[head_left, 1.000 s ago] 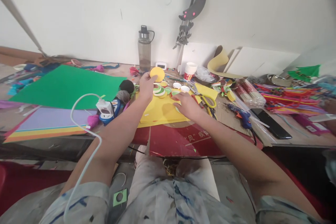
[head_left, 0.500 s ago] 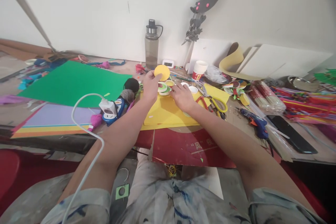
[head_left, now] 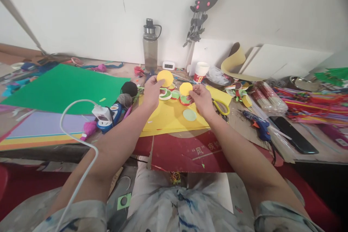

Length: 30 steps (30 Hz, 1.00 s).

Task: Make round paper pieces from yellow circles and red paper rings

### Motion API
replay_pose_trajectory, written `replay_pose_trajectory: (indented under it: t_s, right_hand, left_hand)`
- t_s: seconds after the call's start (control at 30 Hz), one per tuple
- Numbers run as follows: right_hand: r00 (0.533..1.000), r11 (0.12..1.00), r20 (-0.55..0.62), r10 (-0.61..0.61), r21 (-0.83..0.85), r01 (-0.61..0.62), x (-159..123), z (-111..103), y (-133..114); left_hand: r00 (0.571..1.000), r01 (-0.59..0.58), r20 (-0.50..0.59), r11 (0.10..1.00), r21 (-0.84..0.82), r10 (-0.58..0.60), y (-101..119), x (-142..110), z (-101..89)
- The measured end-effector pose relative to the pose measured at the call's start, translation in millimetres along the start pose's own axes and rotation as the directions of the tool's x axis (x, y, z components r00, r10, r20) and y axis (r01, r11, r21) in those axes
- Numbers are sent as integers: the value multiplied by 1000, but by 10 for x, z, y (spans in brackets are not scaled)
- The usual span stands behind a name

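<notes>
Between thumb and fingers my left hand (head_left: pixel 152 92) pinches a larger yellow paper circle (head_left: pixel 165 78), held up above the table. My right hand (head_left: pixel 202 99) pinches a smaller yellow circle (head_left: pixel 186 89) by its right side, level with the other. Below and between the hands lie several round pieces: a white-rimmed ring with green inside (head_left: pixel 165 94), a light green circle (head_left: pixel 175 95) and a red-rimmed green piece (head_left: pixel 184 100). A pale green circle (head_left: pixel 189 115) rests flat on the yellow sheets (head_left: pixel 160 119), nearer to me.
Green sheet (head_left: pixel 65 88) and power strip (head_left: pixel 110 117) with white cable lie left. Scissors (head_left: pixel 221 107), a glue gun (head_left: pixel 258 125) and a black phone (head_left: pixel 293 135) lie right. Behind stand a water bottle (head_left: pixel 150 49) and a paper cup (head_left: pixel 201 71).
My right hand has lifted a smaller yellow circle from among the pieces, uncovering the pale green circle. My left hand still holds the larger one. The view has shifted slightly right.
</notes>
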State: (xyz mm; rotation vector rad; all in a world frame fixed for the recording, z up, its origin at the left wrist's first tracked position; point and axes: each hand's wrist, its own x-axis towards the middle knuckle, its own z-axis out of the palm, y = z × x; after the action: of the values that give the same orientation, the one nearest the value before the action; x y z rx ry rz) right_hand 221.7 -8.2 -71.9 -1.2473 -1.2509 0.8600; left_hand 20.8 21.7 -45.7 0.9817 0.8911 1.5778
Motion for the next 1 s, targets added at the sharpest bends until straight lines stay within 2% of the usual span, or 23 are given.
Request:
replay_pose_trajectory:
  t_s: [0.13, 0.23, 0.37, 0.47, 0.6, 0.73, 0.8, 0.87, 1.0]
  right_hand:
    - [999, 997, -34, 4, 74, -1, 9, -25, 11]
    - [1000, 999, -2, -11, 51, 11, 14, -40, 35]
    - [998, 999, 53, -18, -35, 20, -18, -19, 65]
    - [994, 979, 79, -70, -185, 83, -41, -25, 47]
    - [972, 890, 46, -232, -393, 231, 10, -232, -73]
    - [904, 817, -145, -402, -502, 283, 128, -612, -189]
    - [887, 807, -201, -417, -530, 259, 178, -755, -199]
    - [891, 798, -211, -402, -559, 227, 208, -820, -177]
    - [938, 777, -122, -324, -600, 190, 212, -748, -86]
  left_hand:
    - [999, 21, 32, 999, 29, -22, -28, -23, 0]
    - [998, 36, 48, 997, 68, -39, -23, -43, 15]
    - [996, 46, 72, 995, 88, -52, 4, -86, 38]
    - [994, 48, 96, 996, 69, -55, 5, -107, 40]
    - [992, 15, 121, 997, 69, -23, -23, -105, 39]
    - [995, -39, 96, 993, 116, 28, -53, -102, 39]
    - [995, -51, 97, 990, 134, 38, -67, -103, 36]
    - [994, -49, 105, 989, 138, 34, -77, -98, 31]
    - [995, -46, 94, 991, 129, 34, -67, -70, 21]
